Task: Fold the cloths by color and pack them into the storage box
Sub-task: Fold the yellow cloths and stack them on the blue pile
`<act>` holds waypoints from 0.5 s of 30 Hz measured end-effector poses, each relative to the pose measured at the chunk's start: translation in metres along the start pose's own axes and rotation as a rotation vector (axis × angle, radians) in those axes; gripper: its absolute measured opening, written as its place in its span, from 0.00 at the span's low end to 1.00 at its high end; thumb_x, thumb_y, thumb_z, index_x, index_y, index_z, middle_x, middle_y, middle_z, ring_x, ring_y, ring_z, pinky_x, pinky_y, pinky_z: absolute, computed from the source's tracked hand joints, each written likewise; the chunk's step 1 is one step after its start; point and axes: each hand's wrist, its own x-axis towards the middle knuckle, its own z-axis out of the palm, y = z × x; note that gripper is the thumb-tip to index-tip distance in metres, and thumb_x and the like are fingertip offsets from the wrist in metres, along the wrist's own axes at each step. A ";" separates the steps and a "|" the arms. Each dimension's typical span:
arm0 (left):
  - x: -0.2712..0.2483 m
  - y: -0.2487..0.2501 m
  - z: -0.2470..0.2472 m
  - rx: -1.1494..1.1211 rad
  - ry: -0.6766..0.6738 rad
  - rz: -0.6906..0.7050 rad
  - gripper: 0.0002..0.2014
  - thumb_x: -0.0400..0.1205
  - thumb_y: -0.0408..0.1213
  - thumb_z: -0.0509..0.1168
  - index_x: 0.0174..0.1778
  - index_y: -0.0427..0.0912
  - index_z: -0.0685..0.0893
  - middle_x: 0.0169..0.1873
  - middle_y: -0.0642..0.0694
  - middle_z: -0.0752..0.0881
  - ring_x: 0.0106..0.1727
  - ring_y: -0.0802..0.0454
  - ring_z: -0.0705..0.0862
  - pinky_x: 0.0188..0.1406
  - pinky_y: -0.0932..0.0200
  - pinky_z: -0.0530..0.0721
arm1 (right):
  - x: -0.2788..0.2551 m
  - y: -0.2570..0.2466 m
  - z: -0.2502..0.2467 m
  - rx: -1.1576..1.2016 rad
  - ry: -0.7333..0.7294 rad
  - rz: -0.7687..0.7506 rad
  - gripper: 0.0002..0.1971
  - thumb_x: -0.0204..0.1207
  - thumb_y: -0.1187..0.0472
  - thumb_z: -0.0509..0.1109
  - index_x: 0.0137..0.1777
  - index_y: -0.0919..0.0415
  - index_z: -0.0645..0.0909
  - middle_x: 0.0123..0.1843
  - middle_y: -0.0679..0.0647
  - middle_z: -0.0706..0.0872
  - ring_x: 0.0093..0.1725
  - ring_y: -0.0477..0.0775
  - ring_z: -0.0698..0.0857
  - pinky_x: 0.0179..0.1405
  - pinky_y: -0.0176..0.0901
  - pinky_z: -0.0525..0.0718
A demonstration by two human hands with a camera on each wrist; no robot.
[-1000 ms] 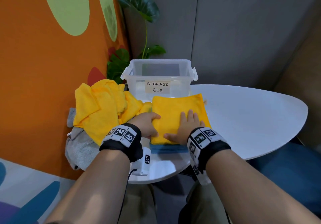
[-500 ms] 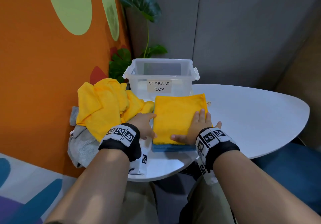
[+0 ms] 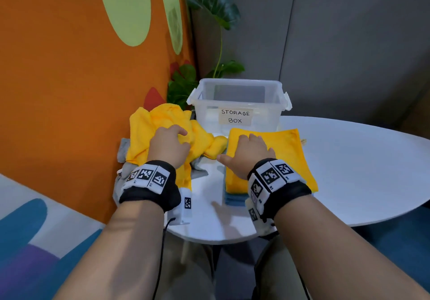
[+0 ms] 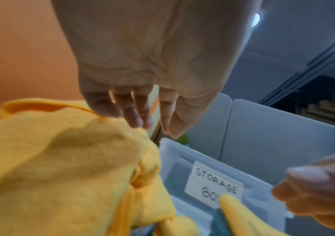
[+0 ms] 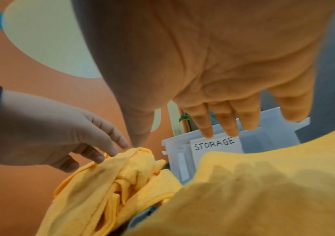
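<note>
A folded yellow cloth [image 3: 287, 150] [image 5: 263, 191] lies on a folded blue cloth [image 3: 235, 200] in front of the clear storage box [image 3: 237, 99] [image 4: 213, 159] [image 5: 263, 135]. My right hand [image 3: 247, 154] [image 5: 223, 119] hovers palm down over the folded cloth's left part, fingers relaxed, holding nothing. To the left is a loose pile of yellow cloths [image 3: 149, 132] [image 4: 61, 167] [image 5: 122, 175]. My left hand [image 3: 168, 144] [image 4: 134, 115] reaches onto the pile's top, with straight fingertips touching the fabric.
Grey cloths [image 3: 123, 150] lie under the yellow pile at the white table's [image 3: 349, 160] left edge. The orange wall [image 3: 69, 90] stands close on the left, and a plant [image 3: 209, 8] is behind the box. The table's right half is bare white.
My left hand left the folded cloth's left edge and moved left onto the loose yellow pile. My right hand shifted from the cloth's right side toward its left part.
</note>
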 end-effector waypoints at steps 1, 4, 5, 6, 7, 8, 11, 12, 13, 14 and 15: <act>0.000 -0.006 -0.004 0.029 0.051 -0.048 0.17 0.80 0.38 0.65 0.65 0.51 0.78 0.66 0.39 0.75 0.60 0.38 0.77 0.52 0.46 0.80 | 0.001 -0.005 0.002 0.021 0.008 -0.020 0.40 0.72 0.30 0.62 0.75 0.58 0.66 0.77 0.58 0.67 0.78 0.61 0.63 0.73 0.65 0.67; 0.003 -0.026 -0.010 0.071 0.126 -0.188 0.24 0.79 0.41 0.66 0.72 0.50 0.70 0.72 0.41 0.70 0.71 0.35 0.70 0.63 0.37 0.76 | 0.002 -0.020 0.005 0.065 0.005 -0.074 0.35 0.73 0.34 0.65 0.72 0.57 0.68 0.69 0.58 0.71 0.69 0.62 0.73 0.63 0.60 0.77; 0.006 -0.035 -0.011 0.051 0.107 -0.218 0.28 0.80 0.43 0.66 0.75 0.49 0.67 0.73 0.41 0.70 0.72 0.35 0.70 0.65 0.36 0.75 | 0.003 -0.024 0.006 0.073 -0.001 -0.085 0.34 0.73 0.35 0.66 0.72 0.57 0.69 0.68 0.58 0.71 0.67 0.62 0.74 0.61 0.60 0.78; 0.009 -0.042 -0.010 0.030 0.070 -0.247 0.31 0.80 0.46 0.65 0.78 0.49 0.63 0.73 0.41 0.71 0.72 0.34 0.71 0.65 0.34 0.75 | 0.004 -0.028 0.007 0.077 -0.008 -0.091 0.33 0.73 0.36 0.66 0.71 0.56 0.69 0.68 0.58 0.71 0.66 0.63 0.74 0.61 0.60 0.79; 0.011 -0.048 -0.010 0.015 0.032 -0.269 0.33 0.81 0.49 0.65 0.80 0.49 0.59 0.73 0.40 0.73 0.70 0.33 0.73 0.65 0.33 0.75 | 0.005 -0.032 0.008 0.077 -0.016 -0.095 0.33 0.74 0.36 0.66 0.72 0.56 0.69 0.68 0.58 0.71 0.66 0.63 0.75 0.60 0.59 0.79; 0.012 -0.052 -0.009 0.016 0.014 -0.282 0.34 0.81 0.51 0.64 0.80 0.48 0.58 0.72 0.39 0.74 0.69 0.32 0.75 0.64 0.32 0.75 | 0.006 -0.035 0.010 0.075 -0.023 -0.098 0.33 0.74 0.37 0.66 0.72 0.56 0.69 0.68 0.58 0.71 0.65 0.64 0.75 0.60 0.59 0.79; 0.012 -0.057 -0.011 0.084 0.075 -0.274 0.28 0.82 0.54 0.63 0.78 0.50 0.67 0.70 0.41 0.75 0.67 0.34 0.76 0.62 0.35 0.74 | 0.009 -0.044 0.012 0.083 -0.031 -0.111 0.31 0.74 0.37 0.66 0.72 0.56 0.70 0.68 0.58 0.71 0.65 0.63 0.75 0.61 0.59 0.79; 0.013 -0.059 -0.012 0.099 0.094 -0.263 0.25 0.83 0.54 0.62 0.75 0.52 0.71 0.68 0.42 0.77 0.67 0.35 0.77 0.62 0.35 0.74 | 0.010 -0.047 0.012 0.088 -0.033 -0.114 0.31 0.74 0.38 0.66 0.71 0.56 0.70 0.67 0.58 0.71 0.66 0.63 0.75 0.61 0.59 0.79; 0.013 -0.061 -0.014 0.097 0.109 -0.247 0.22 0.83 0.54 0.61 0.72 0.53 0.75 0.65 0.43 0.80 0.65 0.36 0.78 0.63 0.35 0.75 | 0.011 -0.048 0.012 0.092 -0.033 -0.117 0.31 0.74 0.38 0.66 0.71 0.56 0.71 0.67 0.57 0.72 0.66 0.62 0.75 0.61 0.59 0.79; 0.015 -0.065 -0.016 0.084 0.129 -0.226 0.19 0.84 0.54 0.60 0.68 0.53 0.79 0.61 0.43 0.83 0.63 0.36 0.79 0.62 0.35 0.76 | 0.012 -0.050 0.012 0.097 -0.031 -0.121 0.30 0.74 0.38 0.66 0.70 0.56 0.71 0.67 0.57 0.72 0.65 0.62 0.75 0.61 0.59 0.79; 0.017 -0.069 -0.017 0.067 0.158 -0.192 0.16 0.84 0.54 0.60 0.61 0.51 0.83 0.54 0.42 0.86 0.60 0.35 0.81 0.57 0.38 0.79 | 0.013 -0.051 0.012 0.104 -0.027 -0.125 0.30 0.74 0.38 0.66 0.70 0.55 0.71 0.67 0.57 0.72 0.65 0.62 0.75 0.61 0.59 0.79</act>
